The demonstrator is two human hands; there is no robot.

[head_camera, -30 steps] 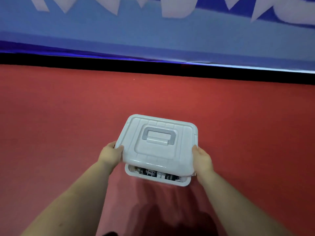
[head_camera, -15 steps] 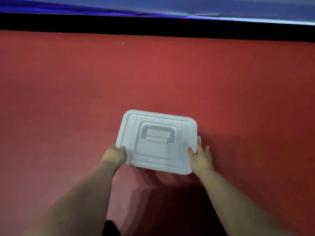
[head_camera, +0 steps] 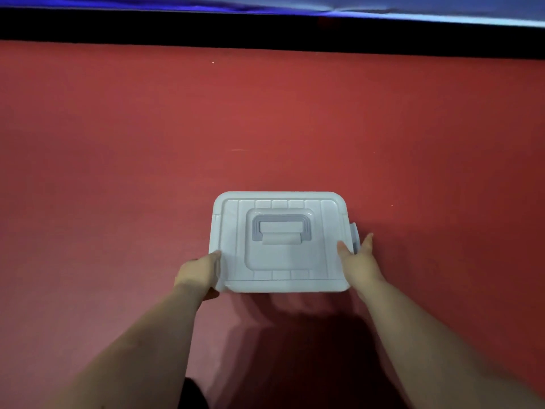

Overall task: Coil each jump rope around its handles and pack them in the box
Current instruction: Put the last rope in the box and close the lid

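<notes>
A white plastic box (head_camera: 330, 219) sits on the red floor with its lid (head_camera: 230, 231) down flat, a grey carry handle (head_camera: 281, 224) folded in the lid's recess. The jump ropes are hidden inside. My left hand (head_camera: 199, 273) grips the lid's near left corner, thumb on top and fingers curled under the edge. My right hand (head_camera: 358, 261) rests at the right edge, thumb on the lid and straight fingers beside the grey side latch (head_camera: 354, 236), which sticks out from the box wall.
Red floor (head_camera: 118, 172) spreads on all sides of the box. A black strip (head_camera: 265, 31) and a blue wall covering (head_camera: 442, 7) run along the far edge. My own shadow lies on the floor just in front of the box.
The lid, tilted above the box with the ropes showing in the gap a second ago, now lies flat on it. My right hand has slid to the side latch.
</notes>
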